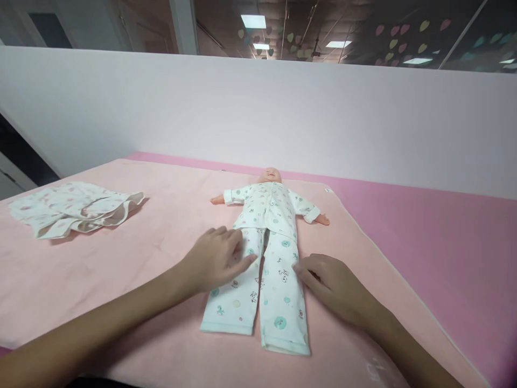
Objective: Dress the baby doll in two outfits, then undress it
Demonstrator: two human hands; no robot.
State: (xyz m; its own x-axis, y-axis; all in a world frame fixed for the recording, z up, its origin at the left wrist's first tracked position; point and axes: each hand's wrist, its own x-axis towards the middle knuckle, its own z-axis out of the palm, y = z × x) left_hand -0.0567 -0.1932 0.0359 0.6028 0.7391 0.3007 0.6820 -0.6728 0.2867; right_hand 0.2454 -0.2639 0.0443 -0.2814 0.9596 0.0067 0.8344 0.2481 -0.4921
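A baby doll lies on its back, arms spread, its head toward the far wall. It wears a white printed long-sleeved top with buttons and folded cuffs. Below the top are matching printed pants, their legs flat and slightly apart, with no feet showing at the hems. My left hand rests over the upper part of the left pant leg, thumb stretched away from the bent fingers. At the outer edge of the right pant leg, my right hand pinches the fabric between curled fingers and thumb.
A crumpled white printed garment lies at the left on the pale pink mat. A darker pink surface shows beyond the mat's right edge. Behind rises a low white wall with glass above it.
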